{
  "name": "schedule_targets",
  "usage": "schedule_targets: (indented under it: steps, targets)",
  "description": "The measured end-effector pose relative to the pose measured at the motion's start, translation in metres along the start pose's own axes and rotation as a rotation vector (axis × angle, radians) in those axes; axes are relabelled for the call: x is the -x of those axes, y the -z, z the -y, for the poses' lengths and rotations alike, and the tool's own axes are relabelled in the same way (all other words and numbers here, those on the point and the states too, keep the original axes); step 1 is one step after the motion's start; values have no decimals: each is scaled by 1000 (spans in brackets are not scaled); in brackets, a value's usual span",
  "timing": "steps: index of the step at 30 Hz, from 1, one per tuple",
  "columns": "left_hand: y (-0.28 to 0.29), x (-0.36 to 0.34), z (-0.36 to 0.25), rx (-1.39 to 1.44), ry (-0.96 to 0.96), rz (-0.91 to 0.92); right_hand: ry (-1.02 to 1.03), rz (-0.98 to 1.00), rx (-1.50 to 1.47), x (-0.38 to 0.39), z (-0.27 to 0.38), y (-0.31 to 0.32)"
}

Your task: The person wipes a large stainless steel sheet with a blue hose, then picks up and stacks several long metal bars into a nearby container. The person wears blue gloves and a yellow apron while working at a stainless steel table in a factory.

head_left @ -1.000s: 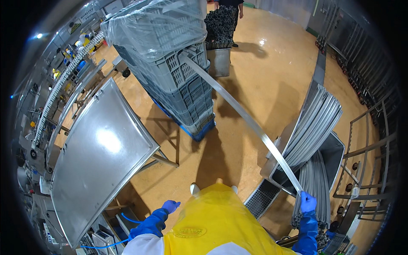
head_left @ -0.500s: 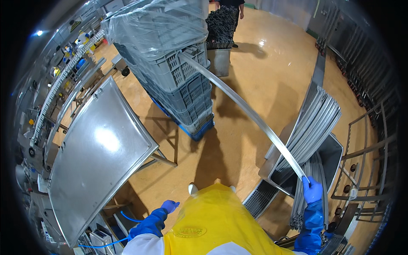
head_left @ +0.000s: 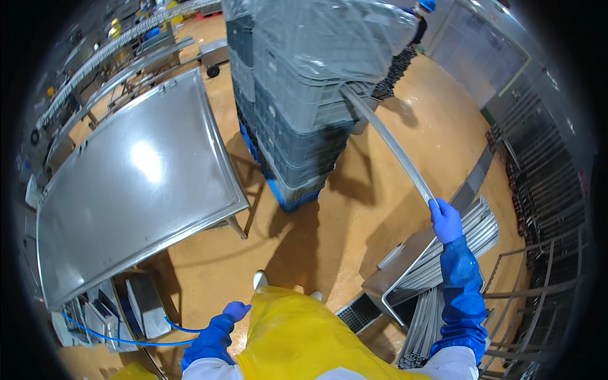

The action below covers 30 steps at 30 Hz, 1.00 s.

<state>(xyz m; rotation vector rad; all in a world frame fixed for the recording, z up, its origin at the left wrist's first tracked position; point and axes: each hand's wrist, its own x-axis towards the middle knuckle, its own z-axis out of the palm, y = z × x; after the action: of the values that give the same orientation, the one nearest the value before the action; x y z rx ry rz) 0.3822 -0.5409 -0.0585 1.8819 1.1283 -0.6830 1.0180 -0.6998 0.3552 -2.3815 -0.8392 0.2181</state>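
Observation:
My right hand (head_left: 446, 220), in a blue-violet glove, is closed round the near end of a long, thin metal bar (head_left: 400, 154). The bar slopes up and away, and its far end meets the side of an upper grey plastic crate (head_left: 297, 104); whether it goes inside I cannot tell. Below my right forearm a metal bin (head_left: 394, 269) holds a bundle of similar long bars (head_left: 465, 237), tilted over its edge. Beside my yellow apron (head_left: 304, 320), my left hand (head_left: 237, 310) is closed, with nothing showing in it. A thin blue hose (head_left: 133, 342) runs behind my left forearm.
The crates stand stacked on a blue base (head_left: 294, 201), partly wrapped in clear plastic. A tilted steel table (head_left: 136, 183) is at left. Wire racks (head_left: 538, 291) line the right. A person in a blue cap (head_left: 425, 6) is behind the stack. A dark grate (head_left: 358, 313) lies near my feet.
My right hand has moved forward and left with the bar, which now reaches less far from the crates. My view has turned, so the stack and table sit differently. My left hand stays low and closed.

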Motion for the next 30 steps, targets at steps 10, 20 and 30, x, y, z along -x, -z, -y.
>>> schedule_targets:
  steps: [10, 20, 30]
  targets:
    - [-49, 5, 91, 31, 56, 47, 8, -22, -64, -54, -8, -49]
    - [-28, -14, 95, 132, 122, 20, 40, -142, -14, -59, -18, -50]
    - [-43, -4, 70, 150, 118, 102, -32, -35, -71, -45, 2, -61]
